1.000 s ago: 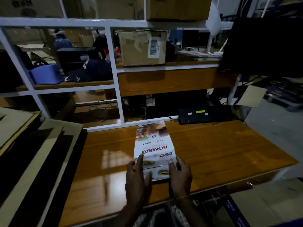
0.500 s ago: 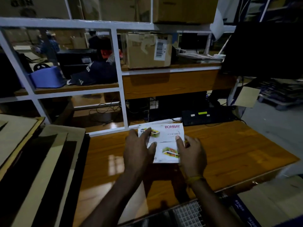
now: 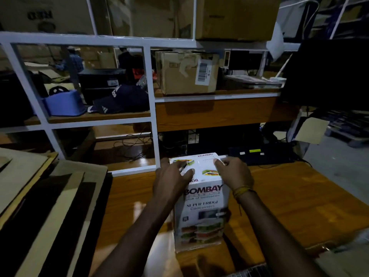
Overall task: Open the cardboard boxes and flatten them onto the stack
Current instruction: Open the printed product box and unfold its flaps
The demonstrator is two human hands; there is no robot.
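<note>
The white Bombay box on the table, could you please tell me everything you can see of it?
The white Bombay box is printed cardboard, standing upright on the wooden table. Its front reads "BOMBAY" and "Containers", above pictures of stacked food containers. The top looks closed. The left hand and right hand both rest on the top, fingers spread over it.

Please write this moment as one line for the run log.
stage: opening | white Bombay box upright on wooden table, top closed | left hand and right hand on top
</note>
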